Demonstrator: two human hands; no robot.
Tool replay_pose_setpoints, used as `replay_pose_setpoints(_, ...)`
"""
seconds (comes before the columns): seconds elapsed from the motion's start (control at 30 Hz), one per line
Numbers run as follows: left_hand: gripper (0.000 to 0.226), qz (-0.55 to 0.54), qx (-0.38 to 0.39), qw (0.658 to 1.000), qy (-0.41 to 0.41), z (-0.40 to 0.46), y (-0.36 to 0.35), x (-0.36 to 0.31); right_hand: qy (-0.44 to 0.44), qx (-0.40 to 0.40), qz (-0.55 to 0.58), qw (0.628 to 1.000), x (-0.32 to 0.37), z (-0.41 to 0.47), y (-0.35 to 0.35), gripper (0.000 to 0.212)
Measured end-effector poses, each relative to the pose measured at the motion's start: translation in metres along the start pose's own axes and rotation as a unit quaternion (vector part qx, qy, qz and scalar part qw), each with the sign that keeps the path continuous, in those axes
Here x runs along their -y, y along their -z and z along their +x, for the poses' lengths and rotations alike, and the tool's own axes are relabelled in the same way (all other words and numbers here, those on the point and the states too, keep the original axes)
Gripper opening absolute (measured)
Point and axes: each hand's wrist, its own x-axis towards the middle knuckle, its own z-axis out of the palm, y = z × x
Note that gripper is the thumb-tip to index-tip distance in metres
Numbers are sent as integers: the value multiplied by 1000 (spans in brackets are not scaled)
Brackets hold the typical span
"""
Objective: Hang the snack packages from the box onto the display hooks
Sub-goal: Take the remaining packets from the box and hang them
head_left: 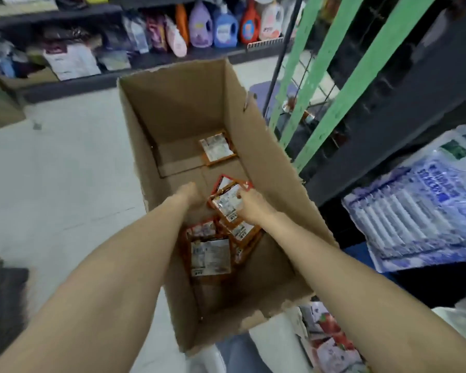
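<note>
A tall open cardboard box (267, 146) stands on the floor below me. Several orange-red snack packages lie on its bottom: a loose pile (210, 254) near me and a single package (217, 148) at the far end. Both my arms reach down into the box. My right hand (253, 208) grips a few packages (228, 197) lifted off the pile. My left hand (187, 195) hovers just left of them over the box floor; its fingers point away and are hidden. A green display rack (318, 76) with wire hooks stands to the right.
Dark shelves at the back carry detergent bottles (225, 28) and bagged goods. On the right, a low shelf holds blue-and-white plastic packs (420, 211). More bagged goods (331, 343) lie at the lower right. Pale floor spreads left of the box.
</note>
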Motion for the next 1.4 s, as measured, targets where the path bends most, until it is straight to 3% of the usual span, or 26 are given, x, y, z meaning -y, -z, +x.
replay_pose_setpoints(0.17,32,-33,102,994,-10,31,-32,2,-25,88,-24,996,-26,49,-45,72)
replay_pose_setpoints(0.27,35,25,154,987,23,43,-45,11,-32,141,-83,986,-34,57,-59,89)
replay_pose_setpoints(0.4,37,47,225,972,46,49,-47,15,-23,131,-124,983,-38,58,-61,100)
replay_pose_setpoints(0.47,36,50,225,972,36,52,-44,14,-24,133,-119,984,-38,58,-59,100)
replay_pose_setpoints(0.7,29,114,60,988,-90,38,9,-7,-49,138,55,988,-10,51,-32,58)
replay_pose_setpoints(0.8,24,57,-31,987,-148,14,30,-3,-14,95,196,976,2,25,-11,61)
replay_pose_setpoints(0.87,21,-4,-87,976,-199,-14,41,1,3,23,245,969,7,5,-1,56)
replay_pose_setpoints(1.0,9,-115,-171,938,-278,-76,55,9,51,-102,331,937,13,-54,19,11)
replay_pose_setpoints(1.13,11,-255,-259,882,-301,-132,57,-2,108,-220,421,874,28,-137,37,22)
replay_pose_setpoints(1.2,39,-329,-279,869,-241,-157,51,-21,116,-331,383,855,30,-178,39,29)
replay_pose_setpoints(1.27,63,-427,-178,873,-153,-199,45,-48,114,-428,332,833,28,-219,40,30)
replay_pose_setpoints(1.3,68,-503,-90,849,-136,-219,42,-61,116,-457,317,823,27,-239,41,29)
replay_pose_setpoints(1.4,42,-667,171,702,-183,-269,39,-91,130,-507,293,800,20,-302,47,28)
